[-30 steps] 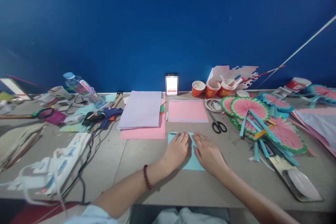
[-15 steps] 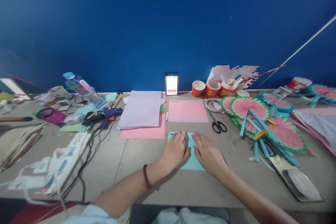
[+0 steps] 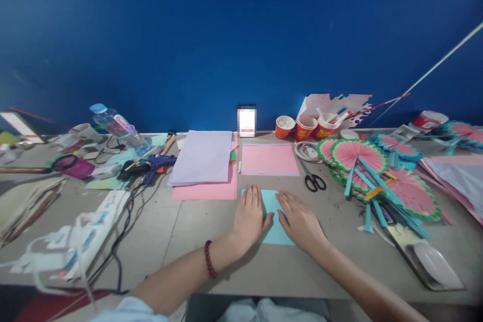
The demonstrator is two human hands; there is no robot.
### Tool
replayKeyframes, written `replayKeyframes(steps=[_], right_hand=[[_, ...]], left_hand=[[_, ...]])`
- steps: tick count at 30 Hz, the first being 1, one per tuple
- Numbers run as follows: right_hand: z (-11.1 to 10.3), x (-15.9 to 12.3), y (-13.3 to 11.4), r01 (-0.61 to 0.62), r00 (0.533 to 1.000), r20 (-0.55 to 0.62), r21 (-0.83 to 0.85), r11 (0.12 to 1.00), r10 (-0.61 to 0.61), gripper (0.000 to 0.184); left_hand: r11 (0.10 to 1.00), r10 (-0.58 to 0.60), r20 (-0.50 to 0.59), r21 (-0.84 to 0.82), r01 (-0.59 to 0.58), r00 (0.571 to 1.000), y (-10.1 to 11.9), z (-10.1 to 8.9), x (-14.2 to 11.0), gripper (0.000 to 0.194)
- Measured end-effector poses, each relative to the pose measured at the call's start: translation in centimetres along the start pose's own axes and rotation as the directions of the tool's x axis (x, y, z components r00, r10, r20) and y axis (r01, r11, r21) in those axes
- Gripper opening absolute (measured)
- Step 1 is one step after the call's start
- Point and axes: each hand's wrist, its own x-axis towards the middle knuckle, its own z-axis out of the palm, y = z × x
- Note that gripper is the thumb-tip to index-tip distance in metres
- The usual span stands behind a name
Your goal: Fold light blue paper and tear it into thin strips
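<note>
A light-blue sheet of paper [image 3: 277,234] lies on the grey table in front of me, partly covered by both hands. My left hand [image 3: 249,219] rests flat on its left side, fingers stretched forward and the thumb apart. On the right side, my right hand [image 3: 301,219] lies flat with its fingers extended. Neither hand grips anything. Beyond them is a pink sheet [image 3: 269,160] with pale purple edges. Black-handled scissors [image 3: 315,182] lie just past my right hand.
Left of centre lies a stack of lilac paper [image 3: 204,156] over pink. A power strip [image 3: 100,229] with cables, a plastic bottle [image 3: 123,128] and a glue gun [image 3: 158,163] occupy the left. Red paper cups [image 3: 285,128], pink-green paper fans [image 3: 358,156] and a white mouse [image 3: 435,264] are on the right.
My left hand has slid leftwards across the blue paper and turned to point more straight ahead, uncovering more of the sheet's middle. My right hand has stayed in place.
</note>
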Motion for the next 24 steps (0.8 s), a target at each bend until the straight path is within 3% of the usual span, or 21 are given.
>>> replayKeyframes(steps=[13,18,22,24], right_hand=[[0.0,-0.1,0.1,-0.005,1.000,0.011,0.001,1.000,0.005,0.038],[-0.3,0.0,0.0,-0.006,1.000,0.024,-0.009,1.000,0.006,0.038],[-0.4,0.0,0.0,-0.009,1.000,0.020,0.004,1.000,0.009,0.038],[-0.3,-0.1,0.0,-0.008,1.000,0.020,0.014,1.000,0.008,0.038]], left_hand=[[0.985,-0.147,0.033,0.091,0.144,0.989,-1.1,-0.8,-0.4,0.062],[0.980,-0.102,0.070,0.177,0.088,0.992,-1.7,-1.8,-0.3,0.054],[0.973,-0.044,0.000,0.226,0.043,0.999,-2.8,-2.3,0.3,0.036],[0.984,-0.036,-0.047,0.172,0.044,0.998,-3.9,-2.6,1.0,0.027]])
